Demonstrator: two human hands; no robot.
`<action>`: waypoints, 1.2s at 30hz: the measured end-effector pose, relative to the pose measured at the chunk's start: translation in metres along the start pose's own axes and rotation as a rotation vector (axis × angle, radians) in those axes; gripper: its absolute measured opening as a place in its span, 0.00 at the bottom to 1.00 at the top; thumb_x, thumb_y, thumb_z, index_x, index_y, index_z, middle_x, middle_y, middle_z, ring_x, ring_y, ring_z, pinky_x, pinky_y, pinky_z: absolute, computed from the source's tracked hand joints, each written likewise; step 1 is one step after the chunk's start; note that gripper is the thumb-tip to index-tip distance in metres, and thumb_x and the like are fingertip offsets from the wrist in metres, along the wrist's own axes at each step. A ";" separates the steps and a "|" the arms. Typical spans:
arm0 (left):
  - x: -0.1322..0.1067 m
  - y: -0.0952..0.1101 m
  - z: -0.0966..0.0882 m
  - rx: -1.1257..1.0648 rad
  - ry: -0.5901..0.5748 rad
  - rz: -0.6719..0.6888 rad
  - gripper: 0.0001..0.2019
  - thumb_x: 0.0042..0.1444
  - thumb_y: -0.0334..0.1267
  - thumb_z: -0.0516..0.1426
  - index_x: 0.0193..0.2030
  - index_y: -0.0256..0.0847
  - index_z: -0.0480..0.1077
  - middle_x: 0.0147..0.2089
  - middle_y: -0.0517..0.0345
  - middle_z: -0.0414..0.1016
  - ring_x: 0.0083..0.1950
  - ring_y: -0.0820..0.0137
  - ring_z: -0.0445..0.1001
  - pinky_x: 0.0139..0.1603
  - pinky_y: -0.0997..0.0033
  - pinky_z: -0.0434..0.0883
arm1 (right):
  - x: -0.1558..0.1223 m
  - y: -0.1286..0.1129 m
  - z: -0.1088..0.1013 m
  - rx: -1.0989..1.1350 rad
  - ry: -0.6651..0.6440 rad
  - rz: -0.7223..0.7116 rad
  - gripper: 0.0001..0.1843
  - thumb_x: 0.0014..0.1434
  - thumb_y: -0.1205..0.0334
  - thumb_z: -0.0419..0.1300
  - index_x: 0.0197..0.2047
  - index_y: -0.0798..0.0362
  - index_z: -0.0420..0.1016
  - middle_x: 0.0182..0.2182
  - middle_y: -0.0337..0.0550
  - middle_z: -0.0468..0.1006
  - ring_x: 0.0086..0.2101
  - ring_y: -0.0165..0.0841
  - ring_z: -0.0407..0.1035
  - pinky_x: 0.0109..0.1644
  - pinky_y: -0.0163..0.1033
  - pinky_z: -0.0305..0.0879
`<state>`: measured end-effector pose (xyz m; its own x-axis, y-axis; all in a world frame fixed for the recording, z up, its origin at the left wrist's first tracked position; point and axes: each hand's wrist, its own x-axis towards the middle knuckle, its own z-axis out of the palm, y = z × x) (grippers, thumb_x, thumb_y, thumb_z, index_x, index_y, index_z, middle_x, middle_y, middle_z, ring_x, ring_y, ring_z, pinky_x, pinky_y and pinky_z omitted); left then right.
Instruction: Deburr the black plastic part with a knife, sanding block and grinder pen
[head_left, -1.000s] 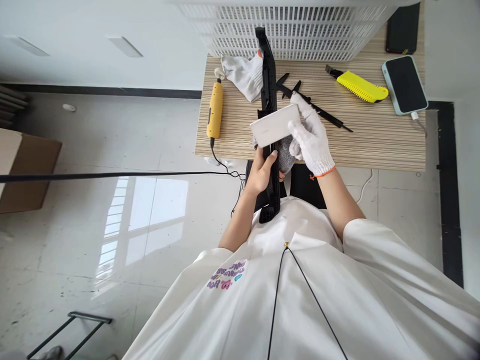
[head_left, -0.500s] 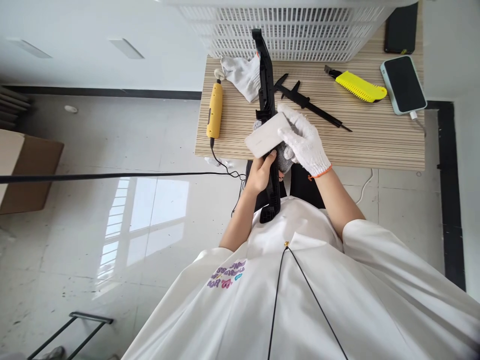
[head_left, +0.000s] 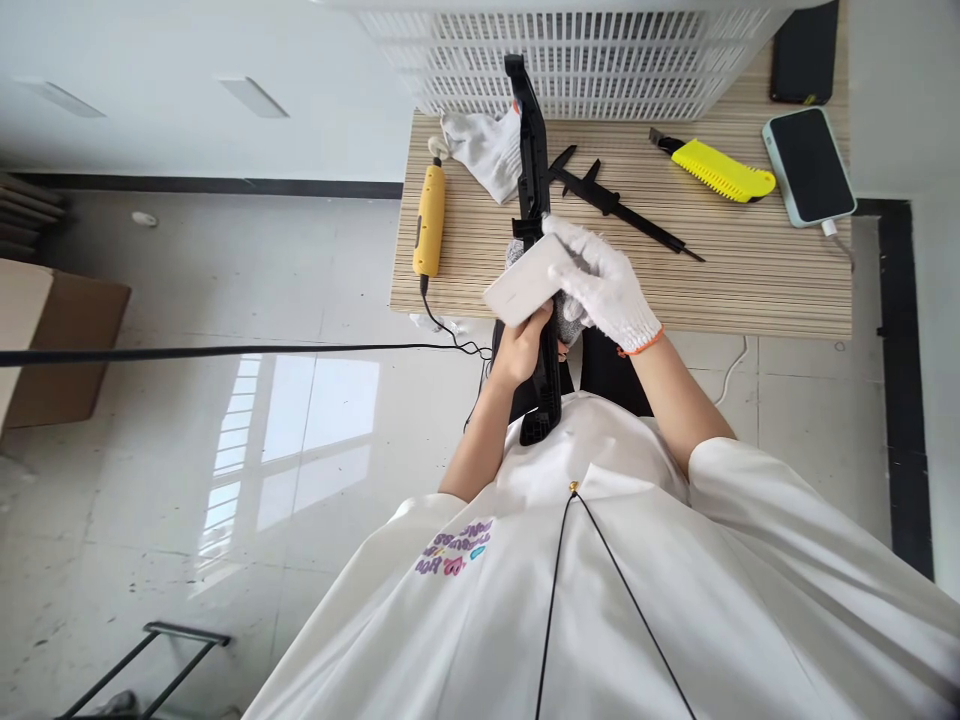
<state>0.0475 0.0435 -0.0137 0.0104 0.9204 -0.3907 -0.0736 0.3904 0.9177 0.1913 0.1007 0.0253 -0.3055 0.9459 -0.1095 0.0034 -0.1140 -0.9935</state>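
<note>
My bare left hand (head_left: 519, 352) grips a long black plastic part (head_left: 537, 180) that runs from my chest up over the striped table (head_left: 750, 280). My gloved right hand (head_left: 604, 282) holds a flat white block (head_left: 522, 288) pressed against the black part just above my left hand. A grey cloth (head_left: 571, 312) is bunched under the right hand. The block's underside is hidden.
On the table lie a yellow power tool (head_left: 430, 218), a white glove (head_left: 484, 148), black calipers (head_left: 622, 208), a yellow utility knife (head_left: 720, 172) and a phone (head_left: 810, 165). A white slatted basket (head_left: 585, 60) stands at the back. A cardboard box (head_left: 45, 340) sits on the floor at left.
My right hand has slid the white block left and down along the black part, toward my left hand. The left hand has kept its grip.
</note>
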 end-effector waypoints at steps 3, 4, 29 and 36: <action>0.001 -0.001 0.000 -0.005 0.013 0.033 0.24 0.61 0.57 0.59 0.56 0.42 0.68 0.19 0.65 0.71 0.20 0.64 0.76 0.23 0.66 0.78 | 0.000 -0.001 0.000 0.027 0.050 -0.025 0.34 0.62 0.44 0.60 0.68 0.46 0.64 0.34 0.39 0.78 0.19 0.22 0.63 0.14 0.25 0.53; 0.001 -0.002 -0.001 0.003 0.008 0.020 0.24 0.62 0.58 0.58 0.55 0.42 0.68 0.19 0.64 0.71 0.20 0.64 0.76 0.23 0.66 0.77 | -0.001 -0.002 0.000 0.022 0.042 -0.024 0.34 0.61 0.44 0.61 0.67 0.46 0.65 0.35 0.39 0.79 0.19 0.22 0.64 0.14 0.26 0.54; 0.001 0.001 0.000 -0.057 0.030 0.026 0.25 0.57 0.58 0.63 0.52 0.43 0.67 0.21 0.64 0.72 0.20 0.64 0.77 0.21 0.67 0.76 | 0.002 -0.005 -0.005 -0.016 0.061 0.006 0.35 0.60 0.42 0.61 0.67 0.43 0.64 0.34 0.39 0.80 0.19 0.25 0.66 0.14 0.28 0.54; 0.002 0.000 -0.001 -0.042 0.026 0.021 0.24 0.57 0.59 0.63 0.49 0.43 0.69 0.20 0.63 0.72 0.20 0.64 0.76 0.20 0.67 0.75 | 0.000 -0.003 -0.003 -0.030 0.061 -0.003 0.36 0.61 0.43 0.60 0.69 0.45 0.63 0.37 0.42 0.80 0.20 0.24 0.67 0.15 0.27 0.55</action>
<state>0.0466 0.0455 -0.0146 -0.0174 0.9275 -0.3734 -0.1155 0.3691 0.9222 0.1941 0.1023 0.0286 -0.2467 0.9632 -0.1071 0.0314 -0.1025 -0.9942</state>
